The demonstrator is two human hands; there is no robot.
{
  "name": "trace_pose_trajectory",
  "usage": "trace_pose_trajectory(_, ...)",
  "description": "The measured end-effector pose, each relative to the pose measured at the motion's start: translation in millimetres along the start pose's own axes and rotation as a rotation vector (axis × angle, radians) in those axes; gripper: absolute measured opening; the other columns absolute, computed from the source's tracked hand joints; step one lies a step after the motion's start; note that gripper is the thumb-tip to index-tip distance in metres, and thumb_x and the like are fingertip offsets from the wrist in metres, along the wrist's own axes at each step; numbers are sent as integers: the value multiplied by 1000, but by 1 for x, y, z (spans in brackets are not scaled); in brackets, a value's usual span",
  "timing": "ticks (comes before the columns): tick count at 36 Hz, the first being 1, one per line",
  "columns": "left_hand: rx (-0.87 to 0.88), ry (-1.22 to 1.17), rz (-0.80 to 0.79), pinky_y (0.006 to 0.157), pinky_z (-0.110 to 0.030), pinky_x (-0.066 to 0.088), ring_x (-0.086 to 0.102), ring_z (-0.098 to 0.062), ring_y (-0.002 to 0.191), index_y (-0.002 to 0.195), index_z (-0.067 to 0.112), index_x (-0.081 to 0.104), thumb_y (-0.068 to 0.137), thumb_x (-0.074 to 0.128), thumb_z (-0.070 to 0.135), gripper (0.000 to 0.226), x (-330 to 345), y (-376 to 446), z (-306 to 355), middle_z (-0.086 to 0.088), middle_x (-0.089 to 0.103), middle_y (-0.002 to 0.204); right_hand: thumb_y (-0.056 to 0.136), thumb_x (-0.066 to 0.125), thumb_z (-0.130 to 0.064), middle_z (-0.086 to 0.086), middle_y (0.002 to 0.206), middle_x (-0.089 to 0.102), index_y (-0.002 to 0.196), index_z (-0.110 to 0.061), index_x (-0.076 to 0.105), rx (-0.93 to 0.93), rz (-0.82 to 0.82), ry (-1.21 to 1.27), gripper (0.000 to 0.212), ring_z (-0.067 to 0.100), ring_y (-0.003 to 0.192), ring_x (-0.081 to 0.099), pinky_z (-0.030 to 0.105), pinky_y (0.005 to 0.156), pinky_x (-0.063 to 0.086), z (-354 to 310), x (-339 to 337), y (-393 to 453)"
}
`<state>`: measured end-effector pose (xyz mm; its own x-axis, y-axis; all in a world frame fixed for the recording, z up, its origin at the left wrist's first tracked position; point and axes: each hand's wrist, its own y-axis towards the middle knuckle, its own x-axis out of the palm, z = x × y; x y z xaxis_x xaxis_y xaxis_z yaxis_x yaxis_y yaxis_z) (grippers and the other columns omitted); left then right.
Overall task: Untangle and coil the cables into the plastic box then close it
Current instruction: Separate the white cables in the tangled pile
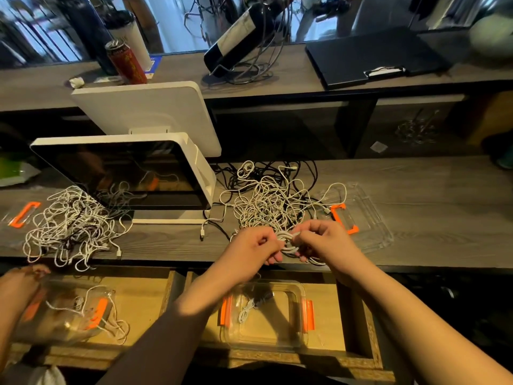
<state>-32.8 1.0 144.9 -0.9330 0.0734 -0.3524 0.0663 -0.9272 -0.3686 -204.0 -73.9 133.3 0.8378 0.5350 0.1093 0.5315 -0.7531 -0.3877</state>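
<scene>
Cables lie in two heaps on the dark wooden counter [416, 187]: at the left of the frame we see a white tangle [69, 226] in front of a white-framed screen [122, 173], and below it, at the lower left, another person's hand [19, 282] over a second plastic box [66, 315] trailing white cord. Near the centre, our left hand [251, 245] and right hand [324, 240] both have their fingers curled around a small white coil [287, 241], pinching it between them just in front of the larger cable pile [272, 201]. Below our forearms the clear plastic box [266, 315] with orange clips sits in an open drawer, holding one coiled cable. Right of the pile lies its clear lid [366, 215].
</scene>
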Motion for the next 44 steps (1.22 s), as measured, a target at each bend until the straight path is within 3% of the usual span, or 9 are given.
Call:
trace_pose_trajectory(5,-23,-300,-170,65,-21,52,62,-14,62,75,8,56,99,40,-4,31,-10,-5,8,-7,71,70,89,55,3,12,72,65,97,6,65,157,-294,222,13,14,52,54,18,48,46,-10,-12,-1)
trace_pose_trajectory(8,-28,-440,-138,62,-23,51,61,-16,60,73,7,51,98,35,-6,32,-4,-4,9,-9,69,65,81,56,-1,13,73,63,95,5,64,175,-331,281,18,14,50,49,19,47,43,-13,-13,1)
trace_pose_trajectory(13,23,-97,73,64,-28,48,56,-15,57,72,13,60,99,56,16,28,3,2,1,-1,66,57,93,52,4,11,76,67,97,2,68,139,-155,202,16,13,57,55,19,54,48,-9,-11,4)
trace_pose_trajectory(19,61,111,120,62,-23,47,49,-2,49,65,18,66,91,68,45,38,-4,0,1,3,63,54,93,59,0,11,81,68,104,0,70,69,-87,84,16,12,62,62,18,58,53,-2,-8,1)
trace_pose_trajectory(22,22,89,43,61,-23,43,47,-4,50,66,19,66,93,68,40,34,-7,2,1,5,65,54,93,59,0,11,82,69,102,-1,70,88,-108,100,15,13,63,63,19,57,53,-2,-6,1)
trace_pose_trajectory(28,-2,-168,-293,83,-24,44,55,-6,58,63,22,63,97,61,37,38,-21,0,4,6,62,56,89,57,-1,12,72,60,84,-6,72,97,-196,136,17,14,52,49,23,54,39,-3,-3,-5)
trace_pose_trajectory(36,-9,-609,-587,71,-22,51,59,-9,57,64,24,63,91,69,39,31,-22,-7,-6,5,61,56,67,60,5,19,72,66,84,7,70,328,-460,477,20,17,51,65,19,42,52,-8,-3,-8)
trace_pose_trajectory(39,-68,-663,-447,67,-22,51,59,-11,55,59,22,63,85,74,35,31,-20,-10,-10,2,57,53,66,70,3,22,84,68,91,4,71,360,-425,484,24,21,65,69,21,50,58,-3,2,-4)
trace_pose_trajectory(44,-81,-280,-82,72,-17,50,69,-5,76,61,29,70,91,70,17,33,-25,-2,-26,5,74,79,81,60,0,17,87,69,85,-4,77,374,-290,411,17,20,72,55,15,55,53,13,7,7)
